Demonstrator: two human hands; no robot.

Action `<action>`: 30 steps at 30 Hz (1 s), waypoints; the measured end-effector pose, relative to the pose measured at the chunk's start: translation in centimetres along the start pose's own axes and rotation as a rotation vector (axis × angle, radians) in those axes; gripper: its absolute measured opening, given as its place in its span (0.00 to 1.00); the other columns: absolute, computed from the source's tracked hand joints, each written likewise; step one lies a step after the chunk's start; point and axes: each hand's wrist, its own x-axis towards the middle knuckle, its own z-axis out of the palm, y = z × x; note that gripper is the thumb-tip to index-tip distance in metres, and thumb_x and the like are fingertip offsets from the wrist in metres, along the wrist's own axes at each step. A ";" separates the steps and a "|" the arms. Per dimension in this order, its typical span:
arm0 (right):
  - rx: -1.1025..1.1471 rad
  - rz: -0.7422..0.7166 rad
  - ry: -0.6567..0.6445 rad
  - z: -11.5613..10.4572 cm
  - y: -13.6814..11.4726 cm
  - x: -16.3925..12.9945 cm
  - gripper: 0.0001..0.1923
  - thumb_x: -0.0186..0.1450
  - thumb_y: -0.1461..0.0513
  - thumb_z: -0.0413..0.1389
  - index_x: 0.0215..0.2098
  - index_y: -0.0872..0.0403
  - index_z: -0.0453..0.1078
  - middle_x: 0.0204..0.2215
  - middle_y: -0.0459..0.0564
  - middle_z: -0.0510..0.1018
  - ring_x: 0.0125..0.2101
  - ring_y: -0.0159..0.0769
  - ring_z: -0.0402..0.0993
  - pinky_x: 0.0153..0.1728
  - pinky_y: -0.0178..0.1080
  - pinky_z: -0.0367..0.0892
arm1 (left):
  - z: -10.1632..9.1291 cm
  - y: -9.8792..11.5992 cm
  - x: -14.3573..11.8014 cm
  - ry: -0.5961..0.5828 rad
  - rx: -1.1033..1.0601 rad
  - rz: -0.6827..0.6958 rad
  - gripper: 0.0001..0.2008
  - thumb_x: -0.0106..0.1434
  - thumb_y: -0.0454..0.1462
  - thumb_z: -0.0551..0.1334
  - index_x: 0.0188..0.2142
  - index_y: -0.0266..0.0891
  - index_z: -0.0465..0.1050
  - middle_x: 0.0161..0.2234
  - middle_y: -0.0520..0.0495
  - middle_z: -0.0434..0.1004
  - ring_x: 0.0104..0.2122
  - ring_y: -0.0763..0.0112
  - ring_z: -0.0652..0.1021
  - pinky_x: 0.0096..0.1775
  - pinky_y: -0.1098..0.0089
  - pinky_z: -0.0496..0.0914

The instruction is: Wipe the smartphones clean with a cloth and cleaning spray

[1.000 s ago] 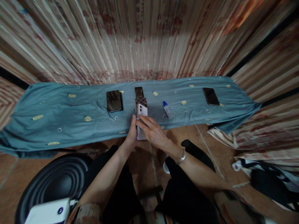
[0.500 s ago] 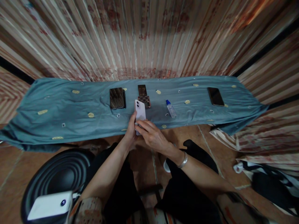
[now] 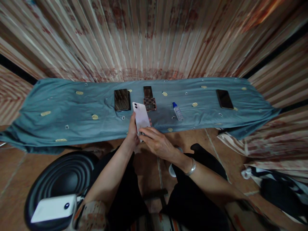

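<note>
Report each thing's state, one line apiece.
Pale phone: held in left hand, camera side showing
Right hand: against the phone's lower part
Checkered device: apparently unfolded, lying flat
Square black device: lying flat
Bottle: lying down, blue cap on
Rightmost phone: flat, dark face up
White power bank: cable plugged in
Cloth: draped, wrinkled
Curtain: hanging

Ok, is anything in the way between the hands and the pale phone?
Nothing visible: the left hand holds the pale phone, and the right hand has its fingers over the lower end. The checkered item lies beyond, on the cloth, not between.
</note>
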 end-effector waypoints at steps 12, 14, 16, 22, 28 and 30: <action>-0.006 0.074 -0.080 -0.2 0.9 -0.6 0.16 0.69 0.72 0.46 0.46 0.59 0.74 0.54 0.62 0.74 0.58 0.44 0.67 0.57 0.49 0.70 | -0.8 0.2 0.8 -0.088 -0.079 0.128 0.28 0.67 0.54 0.50 0.46 0.33 0.74 0.27 0.42 0.80 0.25 0.65 0.80 0.32 0.68 0.75; -0.024 0.081 -0.085 -0.3 1.0 -0.8 0.16 0.69 0.72 0.46 0.46 0.58 0.74 0.54 0.61 0.74 0.58 0.44 0.67 0.58 0.49 0.70 | -0.9 0.3 0.9 -0.083 -0.095 0.120 0.28 0.66 0.55 0.51 0.47 0.33 0.74 0.28 0.42 0.81 0.26 0.64 0.80 0.32 0.67 0.75; -0.037 0.093 -0.090 -0.3 1.1 -0.9 0.16 0.68 0.73 0.47 0.47 0.58 0.74 0.54 0.60 0.74 0.58 0.44 0.67 0.58 0.49 0.70 | -1.0 0.4 1.0 -0.081 -0.103 0.124 0.28 0.66 0.55 0.52 0.47 0.33 0.74 0.28 0.41 0.81 0.28 0.63 0.81 0.33 0.67 0.75; -0.023 0.148 -0.076 -0.3 1.9 -1.2 0.15 0.68 0.71 0.47 0.44 0.57 0.75 0.54 0.60 0.75 0.56 0.43 0.68 0.57 0.49 0.70 | -0.9 1.0 0.9 -0.086 -0.126 0.150 0.28 0.66 0.55 0.51 0.45 0.34 0.75 0.29 0.42 0.81 0.33 0.62 0.82 0.37 0.67 0.75; 0.231 0.434 0.090 0.5 4.0 -1.4 0.16 0.66 0.70 0.48 0.40 0.53 0.77 0.50 0.54 0.79 0.51 0.39 0.75 0.54 0.47 0.70 | -0.9 1.5 1.0 -0.059 -0.159 0.170 0.26 0.66 0.54 0.51 0.42 0.35 0.76 0.28 0.43 0.81 0.35 0.61 0.82 0.38 0.66 0.76; 0.418 0.601 0.178 1.2 4.7 -1.3 0.14 0.64 0.67 0.51 0.38 0.52 0.78 0.47 0.51 0.81 0.47 0.38 0.78 0.51 0.43 0.71 | -0.9 1.4 1.1 -0.043 -0.160 0.184 0.25 0.66 0.53 0.51 0.40 0.35 0.76 0.28 0.44 0.81 0.35 0.61 0.82 0.39 0.67 0.75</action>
